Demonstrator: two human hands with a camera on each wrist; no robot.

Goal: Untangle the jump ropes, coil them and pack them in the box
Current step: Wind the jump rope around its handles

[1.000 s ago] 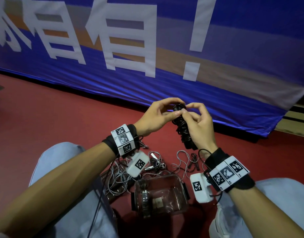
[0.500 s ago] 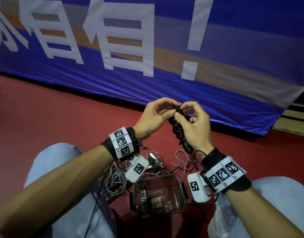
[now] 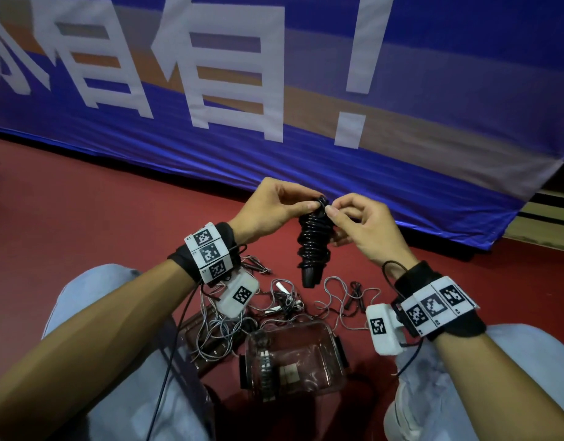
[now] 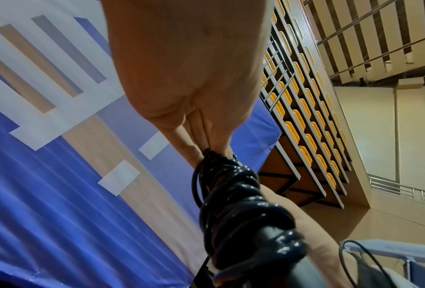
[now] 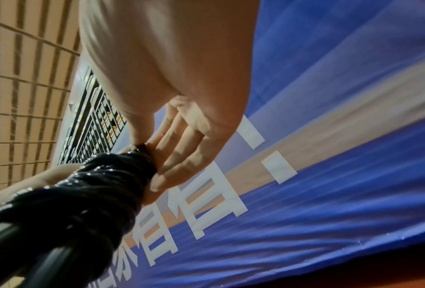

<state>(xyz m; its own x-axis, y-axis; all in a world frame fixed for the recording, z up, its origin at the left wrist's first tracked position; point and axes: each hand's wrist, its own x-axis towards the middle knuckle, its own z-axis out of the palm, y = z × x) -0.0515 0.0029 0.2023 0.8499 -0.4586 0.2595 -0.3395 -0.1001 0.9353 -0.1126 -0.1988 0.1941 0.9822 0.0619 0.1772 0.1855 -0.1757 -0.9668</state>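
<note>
Coiled black jump rope (image 3: 314,241) tilted more upright | left hand (image 3: 268,208), right hand (image 3: 366,229) pinch its top

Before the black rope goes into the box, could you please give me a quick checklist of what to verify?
1. Black rope bundle wound tight round its handles: ok.
2. Loose end tucked at the top: cannot tell, fingertips cover it.
3. Left hand and right hand both pinch the top: ok.
4. Clear box open, with space: ok.
5. Grey ropes on the floor untangled: not ok.
</note>
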